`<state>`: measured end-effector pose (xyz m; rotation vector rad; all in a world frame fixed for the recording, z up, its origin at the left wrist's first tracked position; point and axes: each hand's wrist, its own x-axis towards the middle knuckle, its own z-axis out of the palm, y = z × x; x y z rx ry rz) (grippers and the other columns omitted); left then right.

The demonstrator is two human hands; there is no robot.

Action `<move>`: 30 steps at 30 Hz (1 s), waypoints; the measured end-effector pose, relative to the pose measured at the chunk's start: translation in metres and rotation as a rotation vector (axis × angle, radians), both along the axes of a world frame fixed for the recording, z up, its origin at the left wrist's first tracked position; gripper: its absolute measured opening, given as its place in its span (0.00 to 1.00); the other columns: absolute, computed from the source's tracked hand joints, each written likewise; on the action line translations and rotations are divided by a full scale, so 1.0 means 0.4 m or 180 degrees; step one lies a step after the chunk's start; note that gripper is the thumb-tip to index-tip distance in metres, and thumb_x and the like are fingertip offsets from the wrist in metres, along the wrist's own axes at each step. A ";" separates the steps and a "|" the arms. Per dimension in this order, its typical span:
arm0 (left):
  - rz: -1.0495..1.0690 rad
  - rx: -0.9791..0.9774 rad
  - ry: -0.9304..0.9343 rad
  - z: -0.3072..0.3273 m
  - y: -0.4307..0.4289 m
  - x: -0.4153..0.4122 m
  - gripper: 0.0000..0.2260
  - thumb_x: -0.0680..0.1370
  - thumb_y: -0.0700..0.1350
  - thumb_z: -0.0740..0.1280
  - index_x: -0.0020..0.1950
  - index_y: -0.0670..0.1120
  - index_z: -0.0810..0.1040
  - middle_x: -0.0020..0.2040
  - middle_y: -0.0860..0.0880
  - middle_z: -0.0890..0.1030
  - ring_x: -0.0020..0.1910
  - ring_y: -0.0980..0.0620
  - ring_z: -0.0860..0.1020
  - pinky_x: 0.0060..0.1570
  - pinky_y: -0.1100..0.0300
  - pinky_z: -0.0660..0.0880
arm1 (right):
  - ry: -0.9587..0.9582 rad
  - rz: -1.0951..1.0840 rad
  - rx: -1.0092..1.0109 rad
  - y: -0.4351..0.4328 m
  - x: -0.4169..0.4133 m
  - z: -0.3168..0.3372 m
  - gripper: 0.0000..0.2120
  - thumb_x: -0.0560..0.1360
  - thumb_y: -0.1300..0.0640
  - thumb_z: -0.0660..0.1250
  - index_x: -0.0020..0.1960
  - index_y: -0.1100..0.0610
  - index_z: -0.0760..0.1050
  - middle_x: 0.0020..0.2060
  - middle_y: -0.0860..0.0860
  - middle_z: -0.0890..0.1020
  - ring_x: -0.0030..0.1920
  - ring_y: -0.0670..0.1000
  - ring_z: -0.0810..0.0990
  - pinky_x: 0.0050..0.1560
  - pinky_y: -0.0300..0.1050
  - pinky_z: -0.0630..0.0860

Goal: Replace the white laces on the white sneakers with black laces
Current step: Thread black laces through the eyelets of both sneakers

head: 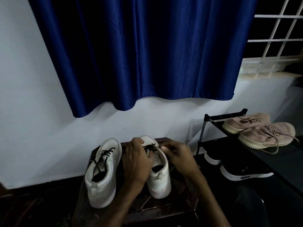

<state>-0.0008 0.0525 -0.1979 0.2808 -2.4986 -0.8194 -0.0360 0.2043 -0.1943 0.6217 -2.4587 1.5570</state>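
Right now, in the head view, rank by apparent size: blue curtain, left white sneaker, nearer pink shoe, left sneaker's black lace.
1. blue curtain
2. left white sneaker and nearer pink shoe: look alike, and the sneaker is closer, so unranked
3. black lace

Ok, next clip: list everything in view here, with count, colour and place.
left sneaker: 1, white, on the stool
right sneaker: 1, white, on the stool beside it
laces: 2, black, one in each white sneaker
stool: 1, dark brown, bottom centre
curtain: 1, blue, on the wall above
rack: 1, black, right
pink sneakers: 2, pink, rack's top shelf
black sneakers: 2, black with white soles, lower shelf
grille: 1, white, top right
left hand: 1, grips the right sneaker over its tongue
right hand: 1, at that sneaker's right side, grip blurred
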 end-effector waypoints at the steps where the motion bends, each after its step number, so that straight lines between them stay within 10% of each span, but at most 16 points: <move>1: 0.0009 0.0120 -0.0065 0.001 -0.001 0.002 0.17 0.71 0.47 0.70 0.56 0.47 0.69 0.50 0.46 0.79 0.54 0.42 0.77 0.47 0.48 0.74 | 0.0004 -0.0113 -0.0058 -0.009 -0.001 -0.013 0.05 0.75 0.60 0.70 0.44 0.52 0.82 0.38 0.44 0.85 0.40 0.37 0.80 0.42 0.37 0.75; 11: 0.0081 0.0288 -0.0211 0.002 0.006 0.000 0.15 0.75 0.50 0.68 0.56 0.49 0.65 0.51 0.48 0.81 0.54 0.43 0.79 0.46 0.51 0.73 | -0.0752 -0.1110 0.2693 0.184 -0.013 -0.089 0.07 0.76 0.53 0.63 0.50 0.51 0.79 0.51 0.51 0.82 0.53 0.54 0.80 0.46 0.47 0.75; 23: 0.0215 0.0223 0.0102 -0.004 0.011 0.003 0.17 0.71 0.48 0.72 0.54 0.47 0.70 0.52 0.47 0.77 0.55 0.43 0.76 0.46 0.50 0.74 | 0.0322 -0.0352 0.0192 -0.011 -0.003 -0.029 0.05 0.72 0.61 0.71 0.41 0.52 0.82 0.36 0.42 0.83 0.39 0.37 0.81 0.39 0.32 0.73; 30: 0.0279 0.0269 0.0092 -0.005 0.016 0.001 0.20 0.70 0.48 0.73 0.56 0.46 0.68 0.53 0.46 0.75 0.57 0.43 0.74 0.47 0.51 0.72 | -0.0503 -0.0817 0.2329 0.150 -0.005 -0.068 0.08 0.72 0.53 0.69 0.35 0.43 0.77 0.37 0.44 0.81 0.44 0.49 0.82 0.40 0.43 0.74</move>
